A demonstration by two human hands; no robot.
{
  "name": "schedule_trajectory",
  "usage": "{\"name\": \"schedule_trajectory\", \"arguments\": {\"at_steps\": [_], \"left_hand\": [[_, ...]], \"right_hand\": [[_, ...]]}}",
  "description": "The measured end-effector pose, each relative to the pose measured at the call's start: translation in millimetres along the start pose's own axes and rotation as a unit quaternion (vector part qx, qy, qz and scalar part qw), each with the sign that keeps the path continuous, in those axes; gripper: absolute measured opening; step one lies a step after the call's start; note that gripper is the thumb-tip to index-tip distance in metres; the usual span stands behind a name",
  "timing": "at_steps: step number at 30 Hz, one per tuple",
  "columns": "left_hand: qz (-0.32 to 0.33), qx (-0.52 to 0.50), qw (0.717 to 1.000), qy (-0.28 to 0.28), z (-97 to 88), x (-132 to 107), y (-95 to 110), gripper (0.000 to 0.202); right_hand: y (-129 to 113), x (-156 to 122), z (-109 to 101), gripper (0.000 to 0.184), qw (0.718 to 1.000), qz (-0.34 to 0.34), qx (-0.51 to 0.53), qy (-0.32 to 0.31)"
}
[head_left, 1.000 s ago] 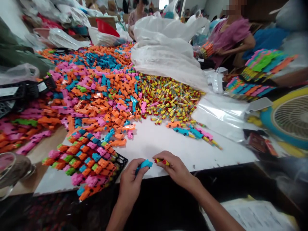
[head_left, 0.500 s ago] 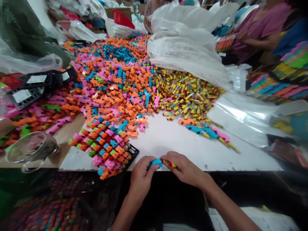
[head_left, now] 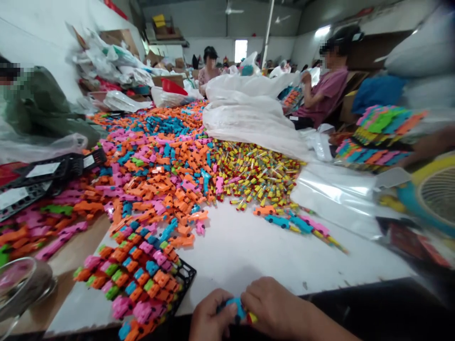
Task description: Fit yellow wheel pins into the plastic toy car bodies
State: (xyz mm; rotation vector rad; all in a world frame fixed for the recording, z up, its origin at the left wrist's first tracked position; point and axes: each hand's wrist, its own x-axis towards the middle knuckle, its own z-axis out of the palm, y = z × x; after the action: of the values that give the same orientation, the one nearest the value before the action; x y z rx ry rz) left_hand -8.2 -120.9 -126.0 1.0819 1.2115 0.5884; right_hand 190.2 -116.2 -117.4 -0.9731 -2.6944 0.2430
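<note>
My left hand point(head_left: 209, 319) and my right hand point(head_left: 275, 310) meet at the bottom edge of the view, over the near edge of the white table point(head_left: 249, 246). Between them is a small blue plastic toy piece point(head_left: 235, 305), pinched in my left fingers. My right fingers grip a yellow tube with a red cap point(head_left: 251, 318), pressed against the blue piece. To the left of my hands stands a black tray point(head_left: 185, 277) packed with rows of assembled toys.
A big heap of orange, pink and blue toy pieces point(head_left: 156, 156) and a heap of yellow tubes point(head_left: 256, 173) cover the table. White plastic bags point(head_left: 249, 116) lie behind. A glass bowl point(head_left: 21, 284) sits at the left. A fan point(head_left: 433, 194) is at the right. Other people sit around.
The camera has tilted up, so my hands sit lower in the view and the room's far end shows. My hands stay together on the blue piece and the tube.
</note>
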Motion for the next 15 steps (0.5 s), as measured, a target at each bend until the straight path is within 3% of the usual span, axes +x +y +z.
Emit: {"name": "schedule_trajectory", "arguments": {"at_steps": [3, 8, 15], "left_hand": [[-0.028, 0.014, 0.999, -0.025, 3.6, 5.3, 7.8, 0.043], [-0.064, 0.034, 0.997, 0.000, 15.5, 9.1, 26.4, 0.044], [-0.082, 0.018, 0.996, -0.036, 12.0, 19.4, 9.9, 0.046]], "right_hand": [[2.1, -5.9, -0.1, 0.019, 1.000, -0.003, 0.005, 0.014], [7.0, -9.4, -2.7, 0.016, 0.999, 0.049, 0.003, 0.012], [-0.8, -19.9, 0.1, 0.022, 0.998, 0.038, 0.013, 0.051]]}}
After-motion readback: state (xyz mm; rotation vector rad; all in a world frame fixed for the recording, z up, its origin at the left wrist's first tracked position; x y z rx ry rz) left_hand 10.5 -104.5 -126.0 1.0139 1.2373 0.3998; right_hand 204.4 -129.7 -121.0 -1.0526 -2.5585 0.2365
